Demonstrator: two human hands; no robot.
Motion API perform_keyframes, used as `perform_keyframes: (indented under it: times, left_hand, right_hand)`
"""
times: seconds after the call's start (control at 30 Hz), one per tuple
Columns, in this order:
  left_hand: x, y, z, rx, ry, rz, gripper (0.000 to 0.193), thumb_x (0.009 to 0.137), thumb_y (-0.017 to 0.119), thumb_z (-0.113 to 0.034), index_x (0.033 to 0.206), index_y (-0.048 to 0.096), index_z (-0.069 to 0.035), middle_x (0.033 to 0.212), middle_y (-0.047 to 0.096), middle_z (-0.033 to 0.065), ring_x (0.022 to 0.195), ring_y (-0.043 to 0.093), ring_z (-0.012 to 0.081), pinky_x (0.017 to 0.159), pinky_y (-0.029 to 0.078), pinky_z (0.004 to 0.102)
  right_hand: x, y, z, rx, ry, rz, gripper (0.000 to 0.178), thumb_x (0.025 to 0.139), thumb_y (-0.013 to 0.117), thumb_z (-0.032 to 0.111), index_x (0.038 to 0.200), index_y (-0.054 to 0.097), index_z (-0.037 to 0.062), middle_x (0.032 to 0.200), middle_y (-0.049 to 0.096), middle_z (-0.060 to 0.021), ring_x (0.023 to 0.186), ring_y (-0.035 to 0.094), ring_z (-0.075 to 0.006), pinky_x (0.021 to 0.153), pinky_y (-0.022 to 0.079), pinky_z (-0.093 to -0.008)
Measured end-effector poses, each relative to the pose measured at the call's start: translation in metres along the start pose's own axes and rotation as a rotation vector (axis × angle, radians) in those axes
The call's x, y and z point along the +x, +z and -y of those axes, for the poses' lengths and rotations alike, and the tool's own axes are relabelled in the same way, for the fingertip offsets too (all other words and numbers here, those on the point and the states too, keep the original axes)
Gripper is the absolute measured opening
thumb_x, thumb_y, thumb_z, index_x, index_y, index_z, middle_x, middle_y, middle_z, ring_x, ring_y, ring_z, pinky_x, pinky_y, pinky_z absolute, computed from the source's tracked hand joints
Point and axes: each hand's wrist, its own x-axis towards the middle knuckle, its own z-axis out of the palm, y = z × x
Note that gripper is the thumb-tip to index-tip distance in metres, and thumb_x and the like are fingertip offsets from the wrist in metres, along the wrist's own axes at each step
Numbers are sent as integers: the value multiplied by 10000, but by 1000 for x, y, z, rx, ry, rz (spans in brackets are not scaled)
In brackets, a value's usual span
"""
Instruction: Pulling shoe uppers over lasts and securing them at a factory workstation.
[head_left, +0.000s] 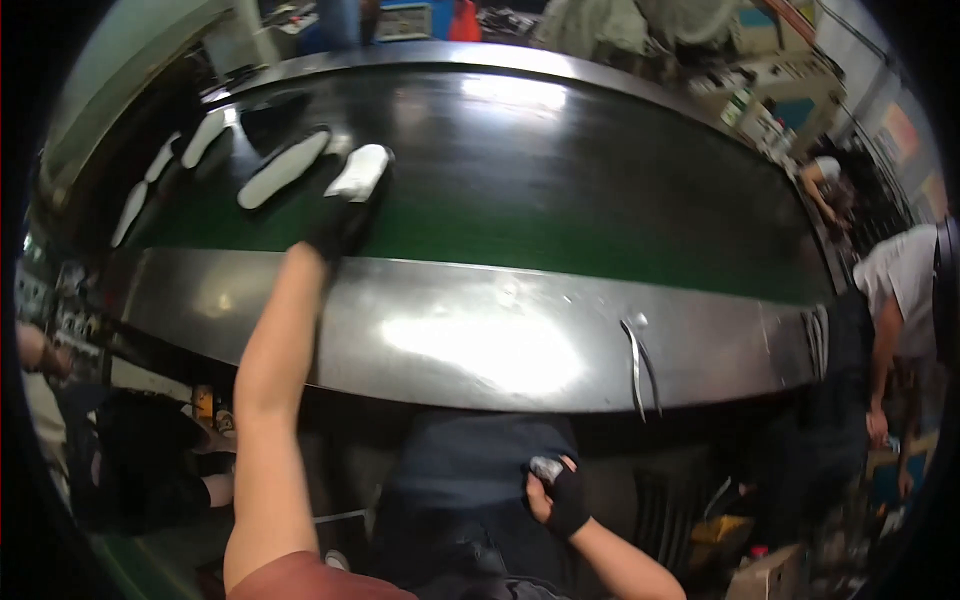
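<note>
My left arm is stretched over the dark green belt (pixel 560 190). My left hand (pixel 340 225), in a black glove, is at the near end of a white-soled shoe (pixel 362 172), touching or overlapping it. Its fingers are dark and blurred, so their grip does not show. Left of that shoe lies another (pixel 285 172) with its pale sole up and a dark upper. Low over my lap, my right hand (pixel 565 497), in a black fingerless glove, is closed around a small grey-white wad (pixel 545 468).
A metal ledge (pixel 460 290) runs along the belt's near side, with long-handled pincers (pixel 637 368) at its right. More pale soles (pixel 205 138) lie at the belt's far left. People stand at the right (pixel 900 280) and left (pixel 150 450). A cluttered bench (pixel 780 95) is at the back right.
</note>
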Motion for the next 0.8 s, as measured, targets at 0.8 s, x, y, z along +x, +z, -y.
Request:
perform_keyframes:
  times: [0.8]
  left_hand:
    - [-329, 162, -56, 105, 96, 430, 463, 733, 797, -153, 1149, 667, 5, 1228, 625, 140, 1183, 594, 262, 1024, 455, 377]
  right_hand:
    - [111, -109, -69, -941, 462, 82, 456, 875, 690, 438, 1030, 676, 9, 1072, 604, -210, 941, 634, -387, 791, 544, -466]
